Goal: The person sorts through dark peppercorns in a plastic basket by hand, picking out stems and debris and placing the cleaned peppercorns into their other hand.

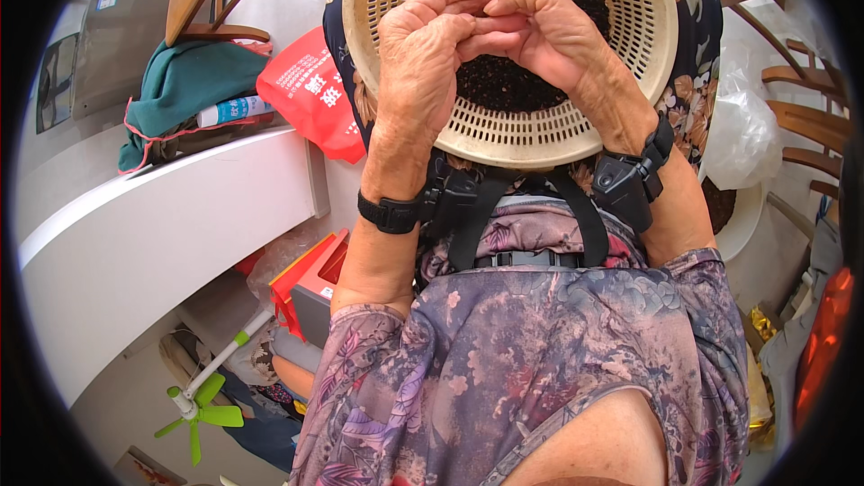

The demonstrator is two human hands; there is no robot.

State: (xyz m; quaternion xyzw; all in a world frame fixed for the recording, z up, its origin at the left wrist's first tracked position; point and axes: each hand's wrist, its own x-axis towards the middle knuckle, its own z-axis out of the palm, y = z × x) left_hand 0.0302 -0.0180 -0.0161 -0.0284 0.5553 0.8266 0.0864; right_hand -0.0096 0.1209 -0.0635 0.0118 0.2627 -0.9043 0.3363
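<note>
A beige plastic basket with slotted walls rests on my lap. Small dark pieces, perhaps dried berries or peppercorns, lie inside it. Above the basket, my left hand and my right hand meet at the fingertips, with the fingers bent. Whether something small is pinched between them is hidden by the fingers. Each wrist bears a black strap with a black device.
A red printed bag hangs beside the basket, near a white tabletop edge and green cloth. Wooden chairs and a clear plastic bag over a white bucket stand right. A green-bladed fan is lower left.
</note>
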